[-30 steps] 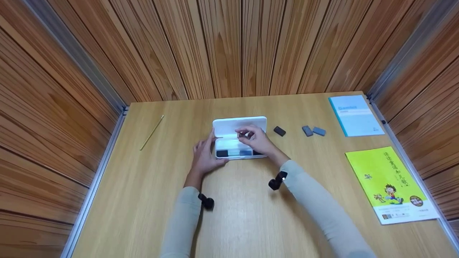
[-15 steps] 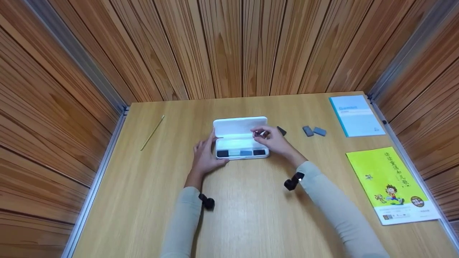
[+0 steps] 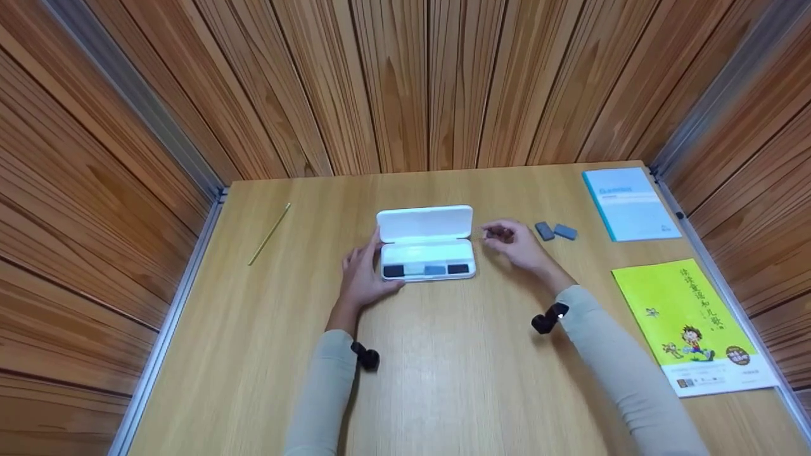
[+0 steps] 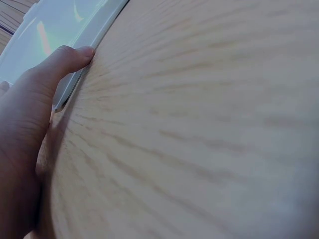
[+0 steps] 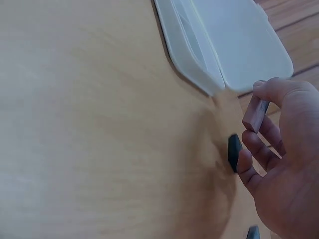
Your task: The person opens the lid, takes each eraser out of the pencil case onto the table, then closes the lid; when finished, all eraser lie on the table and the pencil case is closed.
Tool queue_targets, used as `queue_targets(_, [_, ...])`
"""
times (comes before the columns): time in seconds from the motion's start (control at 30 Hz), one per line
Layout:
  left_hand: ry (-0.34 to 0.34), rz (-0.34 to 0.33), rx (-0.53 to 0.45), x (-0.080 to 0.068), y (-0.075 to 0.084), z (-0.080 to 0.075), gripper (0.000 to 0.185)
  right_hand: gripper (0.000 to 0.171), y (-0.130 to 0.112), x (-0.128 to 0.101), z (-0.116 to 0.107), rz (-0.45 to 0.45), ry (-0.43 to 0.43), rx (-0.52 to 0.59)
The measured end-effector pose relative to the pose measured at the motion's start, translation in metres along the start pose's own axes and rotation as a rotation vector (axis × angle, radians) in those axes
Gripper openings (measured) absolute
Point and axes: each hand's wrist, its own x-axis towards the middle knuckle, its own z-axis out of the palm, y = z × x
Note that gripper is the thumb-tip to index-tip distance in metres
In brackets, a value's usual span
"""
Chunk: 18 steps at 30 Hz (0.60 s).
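An open white pencil case point(image 3: 427, 253) lies mid-table with its lid point(image 3: 424, 223) tipped back. Dark erasers point(image 3: 393, 271) and a blue-grey eraser point(image 3: 434, 270) show along its front compartments. My left hand point(image 3: 364, 277) grips the case's left end, thumb point(image 4: 75, 59) on the front edge and fingers along the side. To the right of the case, my right hand point(image 3: 516, 244) pinches a small brownish eraser point(image 5: 255, 113) between thumb and fingers, above the table. Beneath that hand a dark eraser point(image 5: 234, 152) lies on the wood, hidden in the head view.
Two grey-blue erasers point(image 3: 554, 231) lie just right of my right hand. A pencil point(image 3: 269, 234) lies far left. At the right edge are a light blue notebook point(image 3: 633, 206) and a yellow-green book point(image 3: 690, 323). Wooden panels point(image 3: 405, 88) stand behind the table.
My right hand has moved rightward from over the pencil case to beside it, carrying the eraser and covering the dark eraser on the table. The left hand and the case stay put.
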Motion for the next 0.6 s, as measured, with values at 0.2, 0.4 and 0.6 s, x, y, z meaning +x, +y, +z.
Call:
queue_targets(0.2, [-0.002, 0.005, 0.002, 0.001, 0.0, 0.0, 0.133, 0.037, 0.012, -0.004, -0.017, 0.039, 0.043, -0.016])
queue_targets(0.4, [-0.02, -0.017, -0.005, 0.001, 0.0, 0.0, 0.133, 0.036, 0.022, -0.007, -0.03, 0.043, 0.058, -0.033])
queue_targets(0.6, [-0.018, -0.026, 0.005, 0.001, -0.001, 0.0, 0.133, 0.036, 0.028, -0.009, -0.034, 0.042, 0.098, -0.052])
